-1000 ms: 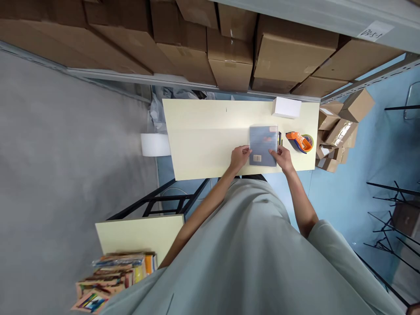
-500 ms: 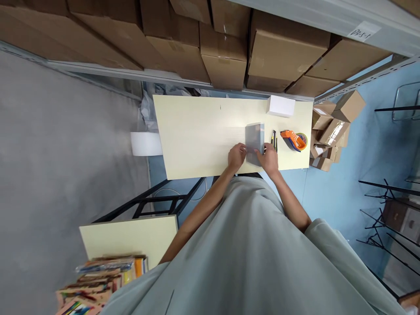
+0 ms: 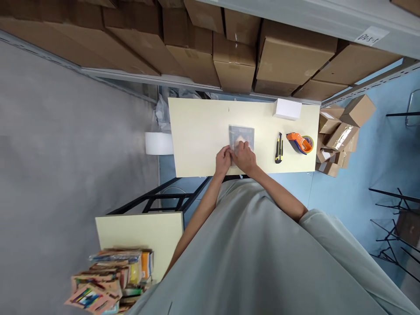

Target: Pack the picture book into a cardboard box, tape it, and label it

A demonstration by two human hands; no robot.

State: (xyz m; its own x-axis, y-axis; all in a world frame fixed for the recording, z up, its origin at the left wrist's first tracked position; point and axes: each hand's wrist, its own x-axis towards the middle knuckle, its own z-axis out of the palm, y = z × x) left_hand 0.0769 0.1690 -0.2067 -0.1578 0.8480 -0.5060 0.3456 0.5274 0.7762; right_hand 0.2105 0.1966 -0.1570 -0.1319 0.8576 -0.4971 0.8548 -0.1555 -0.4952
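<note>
A flat grey rectangular packet (image 3: 248, 133), slightly shiny like something in clear wrap, lies on the cream table (image 3: 200, 131) close to its front edge. My left hand (image 3: 223, 161) pinches the packet's left edge, its fingertips pressed together. Across the lower part of the packet reaches my right hand (image 3: 244, 158), fingers curled on its top and thumb close to the left fingertips. Both hands cover the packet's lower portion, and what exactly is between the fingertips is too small to make out. To the right lies a yellow and black box cutter (image 3: 278, 148).
An orange tape dispenser (image 3: 298, 143) and a white box (image 3: 287, 109) sit on the table's right part. Cardboard boxes (image 3: 234, 65) fill the shelf beyond. More cartons (image 3: 341, 135) are piled at right. A side table (image 3: 138, 227) at lower left bears stacked books (image 3: 111, 275).
The packet has shifted left and appears flatter on the table. My right hand has moved from its right edge to over its top, uncovering the box cutter. The view has shifted slightly.
</note>
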